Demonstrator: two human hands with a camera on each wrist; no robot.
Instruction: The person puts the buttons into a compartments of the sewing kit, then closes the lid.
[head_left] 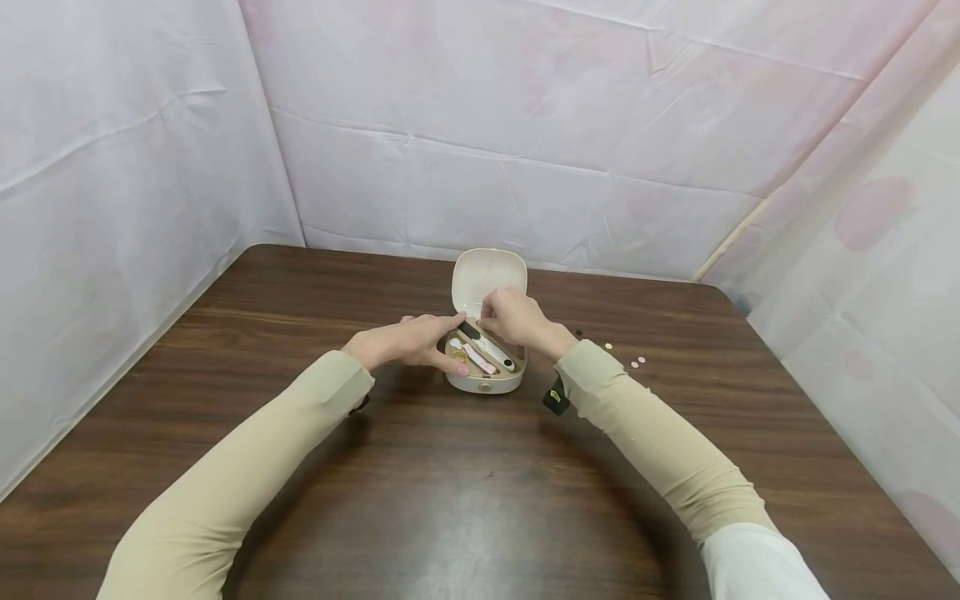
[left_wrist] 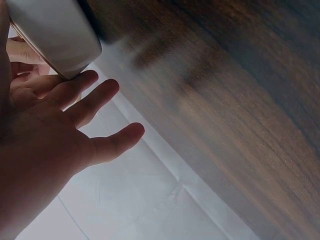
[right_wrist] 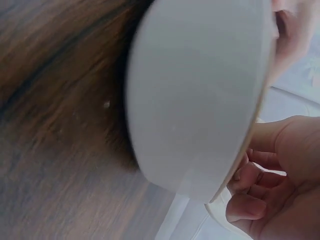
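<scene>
A small white case stands open on the brown table, its lid tipped up at the back. Inside lie a pink tool and a white tool with black ends. My left hand holds the case's left side between index finger and thumb; in the left wrist view the other fingers spread loosely beside the case. My right hand curls its fingers into the back of the case. What they pinch is hidden. The right wrist view shows the case wall and curled fingers.
A few small pale discs and a dark speck lie on the table right of the case. White sheeting walls the table at the back and on both sides. A black wrist unit sits under my right sleeve.
</scene>
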